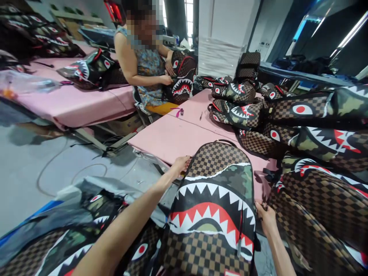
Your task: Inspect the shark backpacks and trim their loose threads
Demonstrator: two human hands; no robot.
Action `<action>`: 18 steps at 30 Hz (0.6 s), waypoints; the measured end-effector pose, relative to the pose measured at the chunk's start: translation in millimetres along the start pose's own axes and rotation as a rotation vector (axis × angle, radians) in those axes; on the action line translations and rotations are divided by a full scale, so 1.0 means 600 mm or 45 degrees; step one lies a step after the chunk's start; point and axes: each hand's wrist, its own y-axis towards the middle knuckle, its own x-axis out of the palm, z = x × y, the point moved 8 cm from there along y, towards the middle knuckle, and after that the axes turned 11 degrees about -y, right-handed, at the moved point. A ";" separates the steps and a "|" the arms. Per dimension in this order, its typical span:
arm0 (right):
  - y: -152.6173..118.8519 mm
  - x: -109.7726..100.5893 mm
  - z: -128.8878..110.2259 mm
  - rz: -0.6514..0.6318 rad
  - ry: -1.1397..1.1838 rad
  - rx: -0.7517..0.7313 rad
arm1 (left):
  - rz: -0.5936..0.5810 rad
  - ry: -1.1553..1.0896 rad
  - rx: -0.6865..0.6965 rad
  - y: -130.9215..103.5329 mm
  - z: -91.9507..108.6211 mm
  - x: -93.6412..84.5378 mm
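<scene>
A checkered backpack (214, 199) with a printed shark mouth and a camouflage patch stands in front of me, leaning on the table's near edge. My left hand (182, 164) is closed on its upper left side; the fingertips are partly hidden behind the edge. Lower down, my right hand (266, 215) is closed at the backpack's right edge, with the fingers partly out of sight. A thin dark cord or strip (242, 214) hangs down the right part of the front panel.
A pink-topped table (169, 134) lies ahead, with stacked backpacks (304, 111) along its right side. More backpacks (71, 237) lie at lower left. Across the table a person (146, 73) handles another backpack (182, 76). A second pink table (83, 105) stands at left.
</scene>
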 end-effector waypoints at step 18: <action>-0.285 0.272 -0.063 -0.985 -0.681 -0.510 | -1.004 0.305 0.052 -0.038 -0.045 0.017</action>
